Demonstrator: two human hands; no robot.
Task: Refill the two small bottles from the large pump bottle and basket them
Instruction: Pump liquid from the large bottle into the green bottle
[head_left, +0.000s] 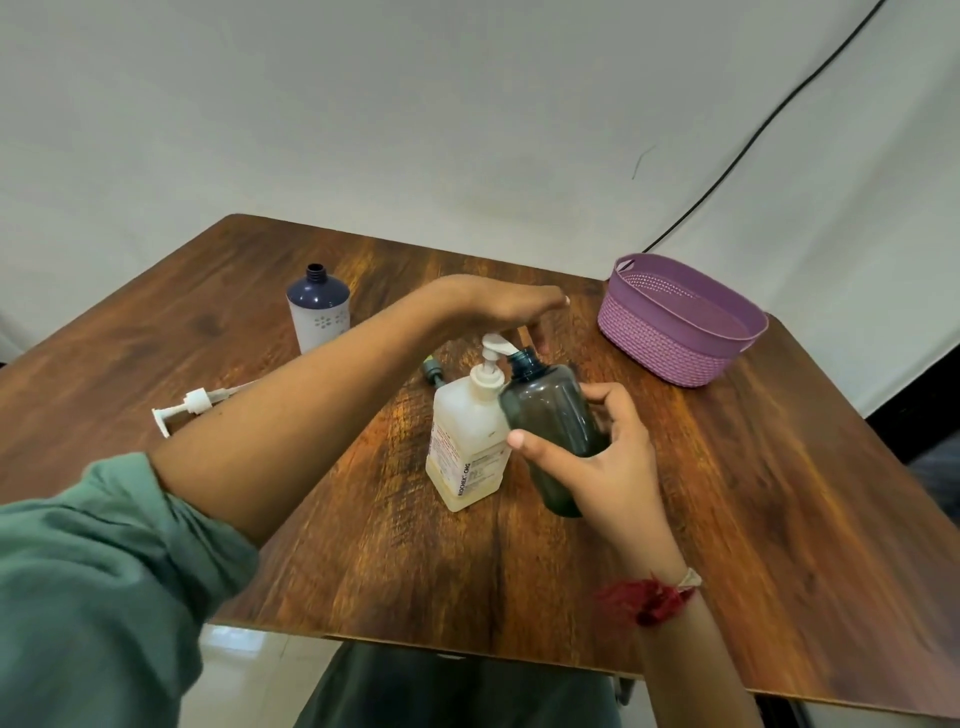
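Table: brown wood-grain top that fills the middle of the view, with everything else standing or lying on it.
Basket: purple woven-pattern plastic, at the far right corner of the table, well apart from the bottles; nothing shows inside it.
Left arm: bare forearm with a green sleeve pushed up to the elbow, reaching across the table from the lower left.
Left hand: palm down over the pump head, fingers spread loosely rather than wrapped round anything; whether it touches the pump cannot be told.
Right hand: wrapped around the dark bottle from the right side, thumb across its front and fingers behind; a red thread band sits on the wrist.
Large pump bottle: pale, translucent, square-shouldered and labelled, upright near the table's centre, its white pump nozzle pointing toward the dark bottle's mouth.
Dark bottle: smoky grey-green, uncapped, held tilted against the right side of the pump bottle with its open neck just beside the nozzle.
Blue-and-white bottle: uncapped, upright at the far left of the table, well apart from the hands.
Loose white pump: lying on its side on the left of the table, partly hidden by the left forearm.
Small cap piece: dark, lying behind the pump bottle; too small to tell more.
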